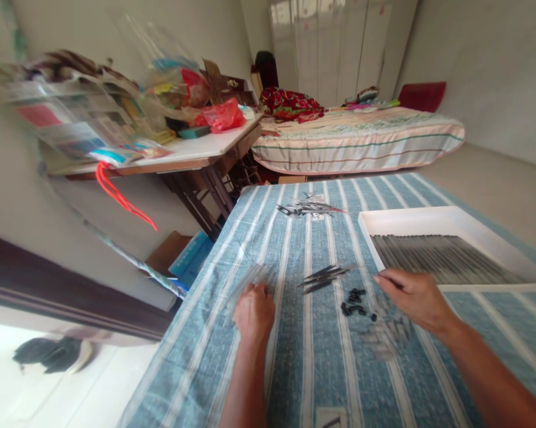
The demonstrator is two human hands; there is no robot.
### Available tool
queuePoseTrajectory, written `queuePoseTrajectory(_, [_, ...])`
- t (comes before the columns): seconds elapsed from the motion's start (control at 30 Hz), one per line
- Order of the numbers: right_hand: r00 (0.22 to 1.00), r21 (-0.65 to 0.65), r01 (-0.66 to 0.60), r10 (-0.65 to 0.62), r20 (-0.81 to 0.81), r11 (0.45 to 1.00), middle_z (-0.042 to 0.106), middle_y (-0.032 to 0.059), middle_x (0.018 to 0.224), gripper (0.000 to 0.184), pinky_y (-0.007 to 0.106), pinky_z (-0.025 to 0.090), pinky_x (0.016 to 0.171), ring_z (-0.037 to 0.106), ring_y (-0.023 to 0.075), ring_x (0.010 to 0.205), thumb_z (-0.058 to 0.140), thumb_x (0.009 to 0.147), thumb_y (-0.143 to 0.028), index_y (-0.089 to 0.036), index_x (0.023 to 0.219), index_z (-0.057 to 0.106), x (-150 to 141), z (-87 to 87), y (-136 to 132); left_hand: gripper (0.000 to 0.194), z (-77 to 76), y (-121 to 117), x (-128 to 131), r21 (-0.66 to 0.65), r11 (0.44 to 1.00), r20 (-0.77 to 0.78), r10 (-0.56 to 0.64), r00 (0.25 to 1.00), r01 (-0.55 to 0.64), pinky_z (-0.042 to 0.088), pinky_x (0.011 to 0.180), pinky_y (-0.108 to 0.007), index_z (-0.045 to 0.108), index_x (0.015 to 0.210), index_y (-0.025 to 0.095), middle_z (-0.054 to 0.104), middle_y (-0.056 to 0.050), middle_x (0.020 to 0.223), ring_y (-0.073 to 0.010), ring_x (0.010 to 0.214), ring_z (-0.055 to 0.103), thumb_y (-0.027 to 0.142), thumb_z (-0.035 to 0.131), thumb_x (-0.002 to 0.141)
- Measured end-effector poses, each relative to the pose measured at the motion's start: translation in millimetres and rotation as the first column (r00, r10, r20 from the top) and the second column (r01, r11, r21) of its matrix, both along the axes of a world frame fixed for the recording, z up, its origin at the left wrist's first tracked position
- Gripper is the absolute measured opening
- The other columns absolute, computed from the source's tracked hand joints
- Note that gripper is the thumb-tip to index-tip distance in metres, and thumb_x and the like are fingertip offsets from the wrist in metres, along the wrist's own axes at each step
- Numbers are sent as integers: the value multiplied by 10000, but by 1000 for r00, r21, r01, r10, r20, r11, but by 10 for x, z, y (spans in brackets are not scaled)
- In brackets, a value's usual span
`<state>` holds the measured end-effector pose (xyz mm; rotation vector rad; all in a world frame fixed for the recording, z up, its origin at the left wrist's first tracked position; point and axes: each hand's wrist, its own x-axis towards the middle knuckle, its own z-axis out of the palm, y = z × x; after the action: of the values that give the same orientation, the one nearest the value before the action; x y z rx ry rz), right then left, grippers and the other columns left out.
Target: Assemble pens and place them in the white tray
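My left hand rests low over a bundle of clear thin tubes on the striped cloth. Its fingers are curled in at the tubes' near end; what they pinch is hidden. My right hand is closed in a pinch beside the white tray, and anything between its fingertips is too small to name. Between the hands lie dark thin rods like pen refills and a cluster of small black pieces. Blurred translucent short pieces lie below my right hand.
Rows of grey, pen-like sticks fill much of the tray. Farther back on the striped cloth sits a pile of thin black parts. A cluttered side table stands at the left, a bed beyond.
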<state>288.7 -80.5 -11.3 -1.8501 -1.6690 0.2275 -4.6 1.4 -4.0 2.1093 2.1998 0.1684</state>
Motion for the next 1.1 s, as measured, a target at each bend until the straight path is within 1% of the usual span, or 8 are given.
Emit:
queuePoseTrajectory(0.33, [992, -165, -123, 128, 15, 979, 599, -9, 552, 342, 222, 350, 542, 531, 135, 527, 421, 856, -376, -210, 647, 635, -153, -14, 74, 232, 12, -16, 46, -13, 993, -122, -115, 986, 115, 422, 678, -319, 677, 780, 179, 665, -125, 901, -269, 888, 607, 213, 448, 799])
queuePoseTrajectory(0.5, [991, -243, -93, 112, 68, 966, 648, -7, 630, 265, 226, 354, 585, 587, 151, 602, 435, 840, -329, -219, 782, 669, -108, -15, 79, 176, -49, 6, 94, 83, 992, 217, -114, 969, 99, 426, 670, -298, 620, 816, 165, 666, -92, 820, -229, 794, 622, 245, 464, 802])
queuePoseTrajectory(0.57, [988, -275, -82, 115, 106, 958, 664, -1, 665, 248, 226, 349, 595, 607, 159, 643, 440, 834, -307, -217, 807, 670, -76, -17, 79, 167, -64, -7, 142, 31, 996, 538, -90, 838, 87, 437, 604, -281, 589, 822, 171, 657, -53, 724, -202, 680, 626, 302, 492, 786])
queuePoseTrajectory(0.63, [982, -304, -77, 124, 140, 949, 680, 6, 709, 240, 226, 347, 603, 621, 167, 687, 441, 834, -290, -217, 822, 669, -57, -15, 81, 189, -62, -47, 210, -61, 990, 825, -21, 565, 125, 433, 510, -257, 552, 821, 175, 636, -20, 668, -173, 575, 603, 349, 533, 750])
queuePoseTrajectory(0.7, [978, -330, -70, 130, 163, 941, 688, 10, 734, 233, 227, 344, 602, 627, 172, 709, 445, 837, -285, -219, 838, 668, -57, -13, 87, 214, -48, -102, 284, -133, 972, 953, 71, 296, 192, 402, 432, -231, 526, 803, 174, 615, 0, 638, -140, 502, 557, 359, 578, 709])
queuePoseTrajectory(0.77, [976, -349, -72, 138, 167, 934, 694, 10, 748, 224, 227, 347, 610, 632, 173, 727, 455, 839, -286, -223, 849, 670, -77, -12, 101, 216, -30, -154, 346, -166, 953, 978, 128, 163, 252, 363, 396, -210, 522, 765, 170, 597, 14, 604, -108, 459, 506, 348, 612, 683])
queuePoseTrajectory(0.93, [971, -376, -84, 160, 177, 923, 712, 20, 800, 210, 229, 369, 648, 646, 185, 789, 486, 833, -281, -229, 884, 683, -152, -19, 168, 189, -21, -215, 413, -215, 917, 976, 189, 108, 336, 323, 388, -189, 552, 742, 160, 607, 16, 583, -80, 438, 475, 309, 636, 662])
queuePoseTrajectory(1.1, [965, -409, -100, 188, 182, 907, 716, 28, 906, 231, 230, 383, 693, 641, 183, 865, 482, 840, -271, -232, 955, 678, -178, 27, 243, 310, -36, -231, 428, -244, 908, 970, 233, 72, 340, 297, 376, -186, 595, 930, 133, 603, 18, 566, -77, 412, 454, 277, 639, 659])
